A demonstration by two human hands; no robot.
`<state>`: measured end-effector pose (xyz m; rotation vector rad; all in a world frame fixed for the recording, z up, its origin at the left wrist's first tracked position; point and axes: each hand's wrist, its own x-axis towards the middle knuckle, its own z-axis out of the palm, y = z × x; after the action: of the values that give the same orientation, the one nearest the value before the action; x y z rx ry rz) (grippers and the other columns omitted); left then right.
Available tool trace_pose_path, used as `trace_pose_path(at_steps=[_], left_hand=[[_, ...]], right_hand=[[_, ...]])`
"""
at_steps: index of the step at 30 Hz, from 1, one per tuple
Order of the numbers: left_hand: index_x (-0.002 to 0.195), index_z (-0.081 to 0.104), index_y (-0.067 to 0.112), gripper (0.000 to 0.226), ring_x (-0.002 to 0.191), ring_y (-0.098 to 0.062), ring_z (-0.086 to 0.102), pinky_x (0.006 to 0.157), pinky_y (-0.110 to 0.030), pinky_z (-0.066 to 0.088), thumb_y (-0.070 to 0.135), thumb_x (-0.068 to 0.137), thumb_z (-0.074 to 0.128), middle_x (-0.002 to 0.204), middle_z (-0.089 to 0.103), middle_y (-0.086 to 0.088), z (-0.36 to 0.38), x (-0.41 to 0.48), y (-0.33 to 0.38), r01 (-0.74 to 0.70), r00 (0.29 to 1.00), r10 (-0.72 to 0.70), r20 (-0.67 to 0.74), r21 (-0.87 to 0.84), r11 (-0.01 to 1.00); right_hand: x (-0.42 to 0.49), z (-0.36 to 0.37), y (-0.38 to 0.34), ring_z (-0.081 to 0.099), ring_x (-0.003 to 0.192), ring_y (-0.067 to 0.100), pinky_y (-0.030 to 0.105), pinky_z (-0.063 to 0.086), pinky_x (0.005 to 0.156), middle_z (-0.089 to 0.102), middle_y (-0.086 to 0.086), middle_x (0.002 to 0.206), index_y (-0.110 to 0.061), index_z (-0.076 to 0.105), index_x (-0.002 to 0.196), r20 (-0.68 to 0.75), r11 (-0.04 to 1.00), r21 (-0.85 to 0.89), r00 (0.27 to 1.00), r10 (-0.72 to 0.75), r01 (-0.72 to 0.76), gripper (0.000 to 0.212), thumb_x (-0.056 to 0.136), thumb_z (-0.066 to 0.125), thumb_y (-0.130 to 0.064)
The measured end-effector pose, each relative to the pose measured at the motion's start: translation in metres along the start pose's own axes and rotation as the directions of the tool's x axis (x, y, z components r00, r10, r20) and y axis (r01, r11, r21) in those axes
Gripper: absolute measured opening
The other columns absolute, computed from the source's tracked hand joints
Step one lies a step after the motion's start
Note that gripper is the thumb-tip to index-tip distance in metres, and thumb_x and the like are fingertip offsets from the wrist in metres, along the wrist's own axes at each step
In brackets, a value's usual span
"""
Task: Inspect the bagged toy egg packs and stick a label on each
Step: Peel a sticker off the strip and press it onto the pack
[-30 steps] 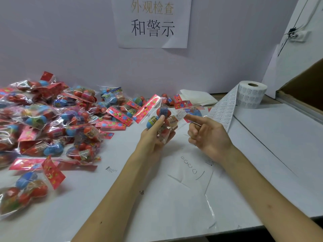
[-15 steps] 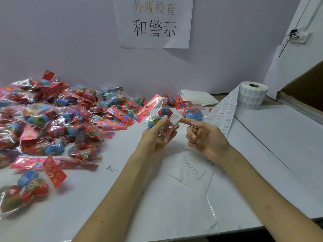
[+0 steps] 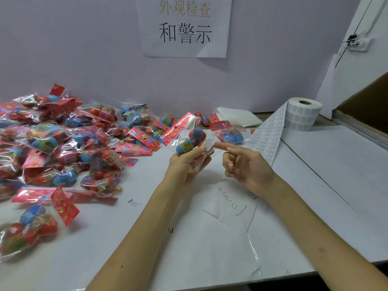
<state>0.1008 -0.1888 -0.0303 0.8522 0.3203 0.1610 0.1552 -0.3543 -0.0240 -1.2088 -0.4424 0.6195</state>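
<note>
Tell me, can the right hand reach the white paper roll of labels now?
Probably yes: the right hand grips nothing, its forefinger only touching the bagged egg pack, and only the unrolled label strip lies between it and the roll.

Both bare forearms reach forward. The left hand (image 3: 185, 165) curls its grip round an egg pack (image 3: 189, 141). The right hand (image 3: 246, 166) touches 1 straight index finger to the pack's label (image 3: 209, 143), its other fingers curled.
</note>
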Motion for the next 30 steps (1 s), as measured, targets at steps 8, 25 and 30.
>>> trace_pose_path(at_steps=[8,25,30], left_hand=[[0.129,0.057,0.005,0.045,0.103,-0.029,0.074,0.078,-0.031,0.063,0.001,0.088,0.074,0.113,0.075,-0.012,-0.003,0.004,-0.001,-0.02,0.997,0.019,-0.068,-0.013,1.0],[0.136,0.052,-0.001,0.055,0.111,-0.034,0.071,0.096,-0.042,0.059,0.0,0.086,0.076,0.128,0.067,-0.02,-0.008,0.007,-0.002,-0.02,0.997,0.027,-0.067,0.105,0.994],[0.129,0.059,-0.002,0.045,0.108,-0.033,0.073,0.087,-0.036,0.061,0.001,0.087,0.074,0.12,0.073,-0.02,-0.004,-0.001,-0.007,-0.018,0.996,-0.002,0.091,0.22,0.975]], right_hand=[[0.001,0.0,0.001,0.032,0.057,0.012,0.024,0.034,0.051,0.047,0.002,0.063,-0.018,0.076,0.116,0.003,0.997,-0.078,1.0,0.006,-0.006,0.034,0.097,0.048,-0.02],[0.011,-0.024,0.006,0.046,0.055,0.015,0.024,0.039,0.05,0.056,0.001,0.064,-0.015,0.076,0.093,-0.471,0.955,-0.288,0.858,-0.204,0.069,0.015,0.097,0.061,-0.019],[0.011,-0.012,0.014,0.07,0.082,0.013,0.026,0.055,0.064,0.071,-0.002,0.095,-0.028,0.069,0.114,-0.219,0.917,-0.396,0.964,-0.151,0.053,0.038,0.08,0.075,-0.044]])
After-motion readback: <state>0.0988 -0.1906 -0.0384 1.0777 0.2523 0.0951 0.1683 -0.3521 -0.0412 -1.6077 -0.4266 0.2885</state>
